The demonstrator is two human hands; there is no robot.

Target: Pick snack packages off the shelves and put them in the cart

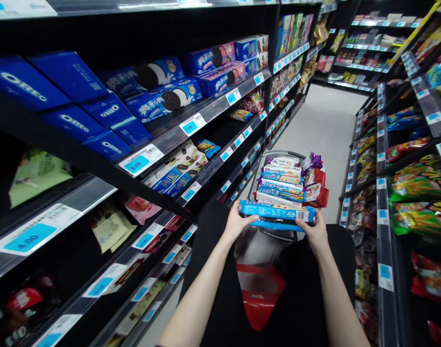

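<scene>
Between my two hands I hold a long blue cookie packet level, in front of my knees. My left hand is closed around its left end, thumb along the near side. Its right end is gripped by my right hand, the thumb beside a printed barcode. Under the packet shows a dark strip with another blue edge; I cannot tell if that is a second packet. Just beyond lies a grey basket filled with several blue, white and purple cookie packets and some red-ended ones.
On the left shelf stand blue Oreo boxes and more cookie boxes above price tags. The right shelf carries bagged snacks. A red bag lies between my legs. The grey aisle floor runs to shelves at the back.
</scene>
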